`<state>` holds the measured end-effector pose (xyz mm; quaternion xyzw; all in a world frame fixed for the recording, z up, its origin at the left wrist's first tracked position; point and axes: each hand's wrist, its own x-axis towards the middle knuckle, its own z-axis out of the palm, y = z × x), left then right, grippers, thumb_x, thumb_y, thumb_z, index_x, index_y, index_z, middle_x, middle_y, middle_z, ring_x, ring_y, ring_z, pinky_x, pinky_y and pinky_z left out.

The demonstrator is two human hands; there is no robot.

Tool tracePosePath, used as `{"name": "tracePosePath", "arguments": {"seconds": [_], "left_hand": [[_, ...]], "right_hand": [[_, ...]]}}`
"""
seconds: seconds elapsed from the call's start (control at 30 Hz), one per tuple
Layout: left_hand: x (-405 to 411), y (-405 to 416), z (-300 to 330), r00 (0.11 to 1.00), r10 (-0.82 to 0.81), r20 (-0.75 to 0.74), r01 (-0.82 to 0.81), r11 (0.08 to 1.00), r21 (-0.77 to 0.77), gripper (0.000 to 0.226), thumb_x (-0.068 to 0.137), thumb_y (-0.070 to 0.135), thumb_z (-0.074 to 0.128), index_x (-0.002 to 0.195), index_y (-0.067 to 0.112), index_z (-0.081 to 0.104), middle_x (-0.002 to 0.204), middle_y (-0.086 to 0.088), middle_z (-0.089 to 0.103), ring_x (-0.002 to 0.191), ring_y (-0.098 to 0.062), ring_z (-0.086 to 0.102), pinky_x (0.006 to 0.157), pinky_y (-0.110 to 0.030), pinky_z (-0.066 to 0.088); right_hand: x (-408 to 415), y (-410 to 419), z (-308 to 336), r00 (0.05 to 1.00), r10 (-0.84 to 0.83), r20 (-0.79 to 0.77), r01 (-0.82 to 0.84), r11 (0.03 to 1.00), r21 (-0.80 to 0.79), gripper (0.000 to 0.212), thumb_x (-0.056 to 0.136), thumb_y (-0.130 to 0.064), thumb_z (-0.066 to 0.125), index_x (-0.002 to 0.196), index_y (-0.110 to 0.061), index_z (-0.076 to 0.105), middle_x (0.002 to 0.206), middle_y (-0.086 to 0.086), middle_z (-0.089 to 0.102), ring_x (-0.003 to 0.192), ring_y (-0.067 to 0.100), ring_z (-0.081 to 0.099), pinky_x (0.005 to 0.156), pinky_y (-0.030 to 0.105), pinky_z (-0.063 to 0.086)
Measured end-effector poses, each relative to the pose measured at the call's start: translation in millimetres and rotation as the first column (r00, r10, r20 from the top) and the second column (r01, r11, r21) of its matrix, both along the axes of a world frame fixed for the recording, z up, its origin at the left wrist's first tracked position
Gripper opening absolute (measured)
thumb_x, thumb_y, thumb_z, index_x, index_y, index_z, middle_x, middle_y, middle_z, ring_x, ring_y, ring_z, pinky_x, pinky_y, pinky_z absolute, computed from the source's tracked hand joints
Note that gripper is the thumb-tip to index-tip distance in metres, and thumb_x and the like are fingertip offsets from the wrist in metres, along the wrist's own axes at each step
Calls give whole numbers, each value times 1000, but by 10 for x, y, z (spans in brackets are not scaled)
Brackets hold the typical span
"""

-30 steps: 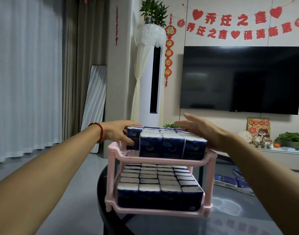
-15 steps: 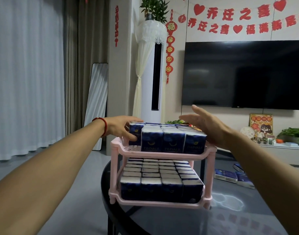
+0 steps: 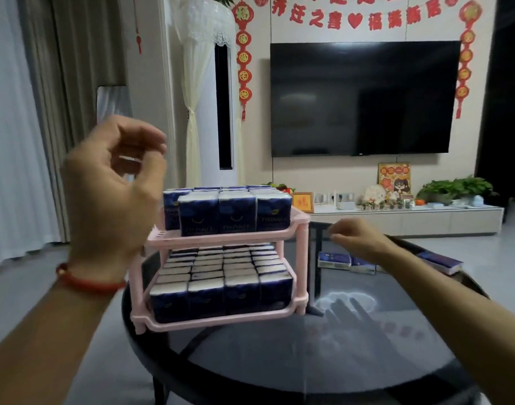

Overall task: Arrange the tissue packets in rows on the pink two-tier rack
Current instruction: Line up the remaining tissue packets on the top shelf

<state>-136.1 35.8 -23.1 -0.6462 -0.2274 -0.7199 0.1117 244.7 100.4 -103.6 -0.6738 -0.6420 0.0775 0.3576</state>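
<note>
On the dark round counter (image 3: 279, 361), near its left edge: pink two-tier rack (image 3: 227, 239), both tiers stocked with tissue packets (image 3: 218, 213) standing in rows. Lower tier appears full; the upper shows a bare strip of slats at its front left corner.

Left hand (image 3: 110, 185): raised beside the rack's upper tier, fingers loosely curled, holding nothing, blurred. Right hand (image 3: 358, 238): low, right of the rack, fingers curled, apparently empty, near the loose packets (image 3: 347, 261) lying flat beyond it.

Risks, as judged: the left hand hangs close to the upper rows, and a careless pass could topple the upright packets like dominoes or push them off the open front. The rack sits close to the counter's rim; a nudge could slide it on the glossy top. Forcing further packets into tight rows may bow them out of line.

Surface: glossy, reflective, dark-legged. Room: grey floor, wall-mounted television (image 3: 364, 97), red paper decorations (image 3: 355, 19), low cabinet with plants, white curtains at left.
</note>
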Motion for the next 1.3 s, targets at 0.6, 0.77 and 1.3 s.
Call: {"name": "tracePosePath", "arguments": {"seconds": [0.6, 0.77, 1.3], "left_hand": [[1917, 97, -1422, 635, -391, -667, 152, 909, -388, 39, 82, 7, 59, 117, 21, 62, 117, 6, 55, 108, -10, 51, 95, -25, 48], [1810, 61, -1494, 652, -336, -680, 51, 914, -403, 47, 85, 14, 62, 130, 24, 49, 122, 6, 42, 113, -12, 48, 95, -33, 50], [1850, 4, -1517, 798, -447, -405, 115, 772, -625, 36, 93, 19, 67, 126, 26, 52, 118, 8, 54, 105, -9, 53, 88, -16, 42]], "right_hand": [[-45, -386, -495, 908, 142, 395, -119, 989, -83, 15, 93, -31, 64, 104, -22, 59, 103, -7, 64, 93, 15, 61, 86, 45, 55], [10, -891, -587, 974, 204, 96, -205, 979, 1, 21, 104, -40, 52, 117, -27, 62, 107, -8, 68, 98, 8, 66, 90, 38, 57], [337, -65, -643, 825, -172, 538, 280, 952, -125, 22, 98, -15, 42, 100, -22, 62, 110, 5, 68, 105, 26, 58, 102, 49, 28]]}}
